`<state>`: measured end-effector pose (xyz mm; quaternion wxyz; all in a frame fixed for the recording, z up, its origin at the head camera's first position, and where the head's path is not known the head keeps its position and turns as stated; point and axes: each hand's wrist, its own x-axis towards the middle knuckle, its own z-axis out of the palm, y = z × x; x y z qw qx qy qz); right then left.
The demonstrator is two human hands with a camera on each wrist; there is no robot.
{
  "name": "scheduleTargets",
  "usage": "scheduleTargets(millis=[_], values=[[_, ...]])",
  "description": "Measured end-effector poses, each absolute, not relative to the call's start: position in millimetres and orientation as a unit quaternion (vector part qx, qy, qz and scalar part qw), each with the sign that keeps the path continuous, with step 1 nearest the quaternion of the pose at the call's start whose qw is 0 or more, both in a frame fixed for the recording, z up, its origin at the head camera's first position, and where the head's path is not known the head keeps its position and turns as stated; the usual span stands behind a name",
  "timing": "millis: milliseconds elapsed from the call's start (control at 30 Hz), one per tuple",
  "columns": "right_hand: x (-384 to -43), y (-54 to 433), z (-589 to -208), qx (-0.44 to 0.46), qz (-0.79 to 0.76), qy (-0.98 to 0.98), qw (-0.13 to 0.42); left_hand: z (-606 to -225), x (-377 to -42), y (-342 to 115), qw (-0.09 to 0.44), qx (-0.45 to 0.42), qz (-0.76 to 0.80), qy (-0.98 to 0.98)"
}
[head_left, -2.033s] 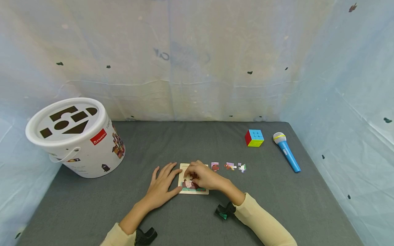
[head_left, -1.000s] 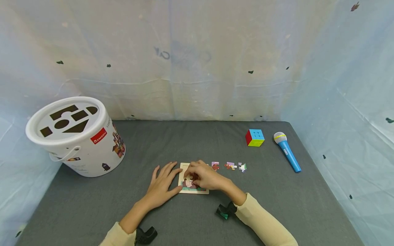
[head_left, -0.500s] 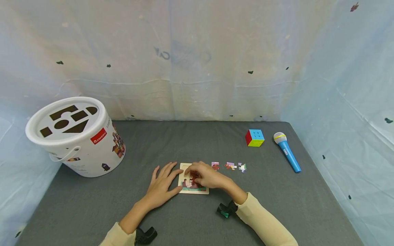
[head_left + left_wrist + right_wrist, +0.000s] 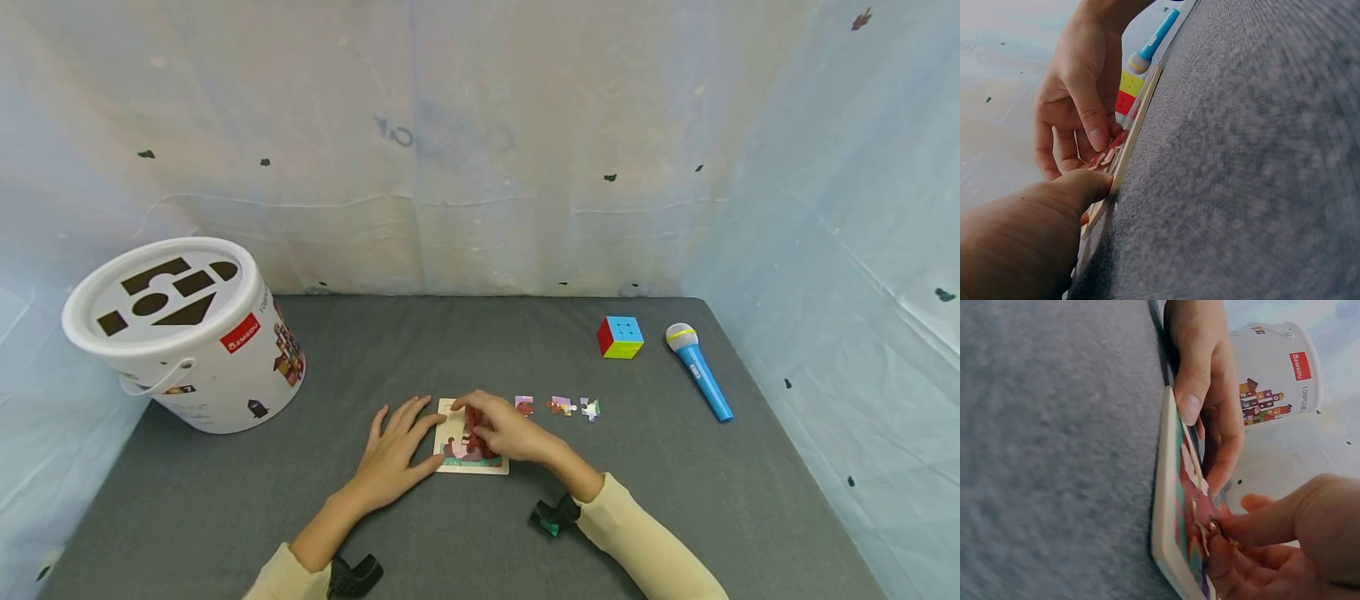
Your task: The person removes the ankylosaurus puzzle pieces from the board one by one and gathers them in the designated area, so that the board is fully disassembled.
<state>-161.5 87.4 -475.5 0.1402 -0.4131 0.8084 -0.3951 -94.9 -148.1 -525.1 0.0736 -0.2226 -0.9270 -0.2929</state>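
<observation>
A small wooden jigsaw board (image 4: 450,467) with a pale frame and a red-brown picture lies on the grey cloth in the head view. My left hand (image 4: 397,454) rests flat at its left side, fingers spread, thumb and index finger touching the frame. Over the board's right part, my right hand (image 4: 506,429) has its thumb and fingers around a red-brown puzzle piece (image 4: 474,421). The right wrist view shows thumb and fingertips of the right hand (image 4: 1272,537) at the pieces; the fingers partly hide them. The left wrist view shows its thumb on them.
Right of the board lie three loose puzzle pieces: one (image 4: 524,406), another (image 4: 561,405) and a third (image 4: 590,408). Farther back are a puzzle cube (image 4: 620,337) and a blue toy microphone (image 4: 699,371). A white bucket (image 4: 217,358) with a shape-sorter lid stands at the left.
The right hand's index finger has straightened somewhat and shifted toward the board's far edge, so more of the red-brown picture shows. The left hand and the loose pieces have stayed in place.
</observation>
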Motion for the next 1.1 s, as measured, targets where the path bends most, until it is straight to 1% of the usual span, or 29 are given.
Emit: scheduleTargets(millis=[367,667,933,1100], values=[[-160,89,-477,-0.366,-0.452,0.801,0.144,-525,-95,-147,0.074,-0.223,-0.295,-0.926],[-159,93,-474,-0.336,-0.484,0.796,0.136,-524,-95,-146,0.072,-0.222,-0.293,-0.927],[-162,109,-467,-0.279,-0.515,0.807,0.07,-526,-95,-147,0.075,-0.218,-0.284,-0.931],[-160,125,-457,-0.269,-0.516,0.811,0.056,-526,-96,-147,0.079,-0.219,-0.283,-0.931]])
